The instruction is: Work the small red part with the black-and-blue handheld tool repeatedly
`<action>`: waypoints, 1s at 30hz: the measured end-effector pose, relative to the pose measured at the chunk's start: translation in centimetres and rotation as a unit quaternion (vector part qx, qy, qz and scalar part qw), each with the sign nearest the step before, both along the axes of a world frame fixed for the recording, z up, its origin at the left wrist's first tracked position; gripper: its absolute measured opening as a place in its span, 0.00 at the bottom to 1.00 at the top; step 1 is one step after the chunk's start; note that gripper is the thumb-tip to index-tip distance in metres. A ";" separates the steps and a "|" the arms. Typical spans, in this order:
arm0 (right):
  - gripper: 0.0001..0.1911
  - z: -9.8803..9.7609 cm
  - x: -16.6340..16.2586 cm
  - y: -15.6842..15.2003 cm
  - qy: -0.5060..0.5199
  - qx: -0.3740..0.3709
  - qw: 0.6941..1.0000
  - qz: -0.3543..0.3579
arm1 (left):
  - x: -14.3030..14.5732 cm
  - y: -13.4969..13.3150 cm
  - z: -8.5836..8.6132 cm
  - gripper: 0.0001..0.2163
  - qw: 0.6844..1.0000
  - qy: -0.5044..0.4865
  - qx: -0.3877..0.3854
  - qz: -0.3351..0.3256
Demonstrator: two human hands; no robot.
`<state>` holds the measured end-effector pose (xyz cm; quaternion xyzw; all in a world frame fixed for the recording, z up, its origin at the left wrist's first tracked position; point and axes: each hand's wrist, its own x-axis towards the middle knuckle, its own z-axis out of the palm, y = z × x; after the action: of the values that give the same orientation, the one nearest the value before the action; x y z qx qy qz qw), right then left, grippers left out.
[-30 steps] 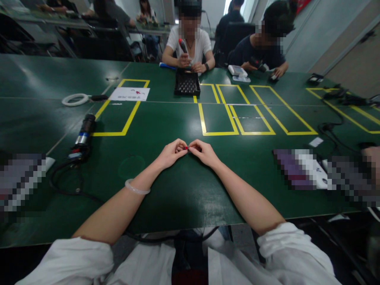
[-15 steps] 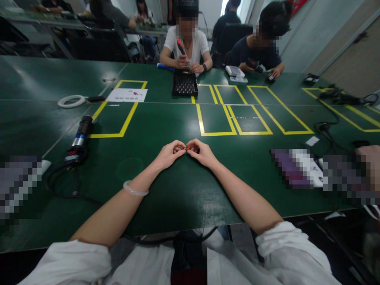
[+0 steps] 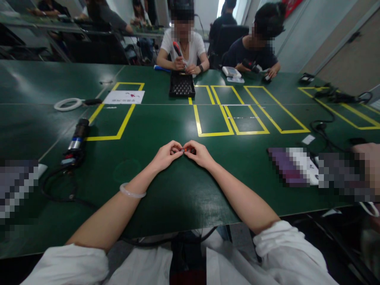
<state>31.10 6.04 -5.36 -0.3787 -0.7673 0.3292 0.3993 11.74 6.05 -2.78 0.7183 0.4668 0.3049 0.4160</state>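
1. We note the left hand [image 3: 166, 154] and right hand [image 3: 202, 154] resting on the dark green bench [image 3: 178, 194], fingertips meeting.
2. Both hands' fingers pinch closed on a small red-orange part [image 3: 186, 150] held between them, just above the bench.

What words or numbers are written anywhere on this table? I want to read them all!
Nothing here can be read for sure.
The white paper sheet: a red mark and a line of tiny print, too small to read.
The small white tag: too small to tell.
The purple and white thing: blurred out.
The small red piece pinched between the left hand and right hand: no letters show.
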 end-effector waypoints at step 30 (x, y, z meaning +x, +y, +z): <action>0.07 -0.1 0.4 0.2 -0.036 -0.001 0.999 -0.023 | 0.0 0.2 -0.5 0.16 1.000 0.009 0.016 -0.008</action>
<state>31.45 6.26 -5.49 -0.4086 -0.7717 0.3071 0.3785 11.77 6.29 -3.26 0.7313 0.4598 0.3029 0.4025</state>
